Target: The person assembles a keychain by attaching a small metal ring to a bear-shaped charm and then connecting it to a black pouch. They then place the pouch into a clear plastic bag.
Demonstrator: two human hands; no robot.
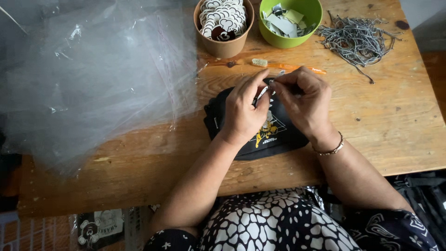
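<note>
A folded black garment (pixel 274 135) with a yellow and white print lies on the wooden table (pixel 399 125) in front of me. My left hand (pixel 244 109) rests on its upper edge and pinches a small silvery piece, perhaps a pin or tag fastener, between thumb and fingers. My right hand (pixel 304 100), with a bracelet on the wrist, meets it from the right, and its fingertips pinch the same small piece at the garment's top edge. What exactly the fingers hold is too small to tell.
A pile of clear plastic bags (pixel 93 74) covers the table's left side. At the back stand a brown paper cup (pixel 224 42) of round tags and a green bowl (pixel 290 39) of paper scraps. A heap of black-and-white cords (pixel 357 37) and an orange toothbrush (pixel 278 66) lie nearby.
</note>
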